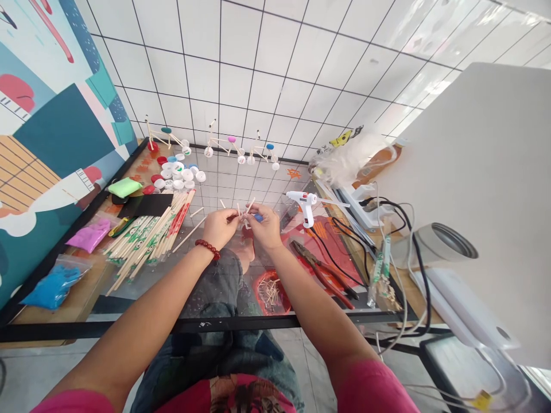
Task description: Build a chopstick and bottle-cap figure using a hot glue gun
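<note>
My left hand (221,228), a red bead bracelet at its wrist, is closed in a pinch above the glass tabletop. Facing it, my right hand (266,227) pinches too, and the fingertips of both almost meet. Between them several short wooden sticks (251,204) poke upward, apparently parts of one small piece. A bit of blue (258,217) shows at my right fingers; its kind is unclear. How the sticks join is hidden by the fingers. Just right of my right hand stands a white hot glue gun (303,206) with a glue stick in its back.
Three small stick-and-cap bicycles (228,144) stand along the wall. To the left lie bottle caps (178,173), chopsticks (146,235) and bags of coloured clay (89,234). Pliers (321,269), a red bowl of stick pieces (258,295) and cables (340,258) are nearer the right.
</note>
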Demonstrator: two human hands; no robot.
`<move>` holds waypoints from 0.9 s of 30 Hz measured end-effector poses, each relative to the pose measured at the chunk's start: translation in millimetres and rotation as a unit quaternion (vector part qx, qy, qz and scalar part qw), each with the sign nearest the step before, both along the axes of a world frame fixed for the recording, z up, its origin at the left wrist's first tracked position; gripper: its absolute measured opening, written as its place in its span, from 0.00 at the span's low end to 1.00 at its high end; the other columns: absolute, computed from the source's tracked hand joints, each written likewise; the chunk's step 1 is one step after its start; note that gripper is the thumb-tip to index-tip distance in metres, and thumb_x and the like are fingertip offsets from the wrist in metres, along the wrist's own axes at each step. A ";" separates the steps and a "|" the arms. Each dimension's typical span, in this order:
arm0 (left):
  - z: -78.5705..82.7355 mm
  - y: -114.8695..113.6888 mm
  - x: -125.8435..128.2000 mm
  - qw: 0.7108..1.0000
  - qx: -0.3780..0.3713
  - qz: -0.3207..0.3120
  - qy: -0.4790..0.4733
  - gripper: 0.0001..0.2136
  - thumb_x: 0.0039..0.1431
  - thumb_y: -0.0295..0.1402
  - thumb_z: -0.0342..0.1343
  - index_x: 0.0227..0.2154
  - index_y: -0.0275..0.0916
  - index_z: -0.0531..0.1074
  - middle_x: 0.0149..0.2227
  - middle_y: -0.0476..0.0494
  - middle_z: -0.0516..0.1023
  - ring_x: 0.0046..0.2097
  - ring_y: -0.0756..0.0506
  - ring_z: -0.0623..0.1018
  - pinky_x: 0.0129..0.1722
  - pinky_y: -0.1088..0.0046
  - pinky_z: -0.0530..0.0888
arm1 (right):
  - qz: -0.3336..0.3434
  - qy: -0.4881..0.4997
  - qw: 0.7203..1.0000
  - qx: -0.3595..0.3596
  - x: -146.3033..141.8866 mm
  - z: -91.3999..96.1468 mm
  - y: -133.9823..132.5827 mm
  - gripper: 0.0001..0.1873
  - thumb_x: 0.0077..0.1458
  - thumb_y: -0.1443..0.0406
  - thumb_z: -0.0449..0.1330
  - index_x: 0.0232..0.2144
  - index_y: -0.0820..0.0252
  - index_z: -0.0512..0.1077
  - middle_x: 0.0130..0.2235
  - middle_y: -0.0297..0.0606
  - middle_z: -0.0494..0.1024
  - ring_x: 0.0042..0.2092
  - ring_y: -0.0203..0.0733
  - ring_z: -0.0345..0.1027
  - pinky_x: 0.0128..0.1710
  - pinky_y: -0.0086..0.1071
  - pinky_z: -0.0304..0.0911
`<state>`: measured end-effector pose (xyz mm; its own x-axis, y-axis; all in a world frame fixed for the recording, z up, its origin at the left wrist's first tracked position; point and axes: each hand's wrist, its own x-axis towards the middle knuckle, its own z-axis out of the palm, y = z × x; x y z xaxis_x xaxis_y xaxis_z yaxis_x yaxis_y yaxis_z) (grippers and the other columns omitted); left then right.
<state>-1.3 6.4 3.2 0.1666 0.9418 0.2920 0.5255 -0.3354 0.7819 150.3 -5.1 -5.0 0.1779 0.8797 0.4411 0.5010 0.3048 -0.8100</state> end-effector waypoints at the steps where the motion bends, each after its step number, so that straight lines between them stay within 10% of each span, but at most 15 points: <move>1: -0.2 0.1 0.0 1.000 0.000 0.001 0.001 0.06 0.55 0.33 0.57 0.28 0.41 0.79 0.31 0.45 0.83 0.33 0.46 0.78 0.33 0.72 0.69 | -0.001 -0.004 1.000 0.001 0.0 0.6 -0.2 0.11 0.49 0.69 0.66 0.38 0.54 0.78 0.35 0.35 0.83 0.44 0.45 0.75 0.52 0.44 0.66; 27: -0.7 0.8 0.5 1.000 -0.002 -0.005 -0.006 0.05 0.54 0.31 0.57 0.28 0.40 0.78 0.29 0.46 0.81 0.31 0.46 0.77 0.33 0.72 0.69 | 0.002 0.001 1.000 -0.006 0.2 1.2 -0.6 0.11 0.50 0.69 0.65 0.38 0.55 0.78 0.36 0.36 0.82 0.46 0.46 0.75 0.53 0.45 0.65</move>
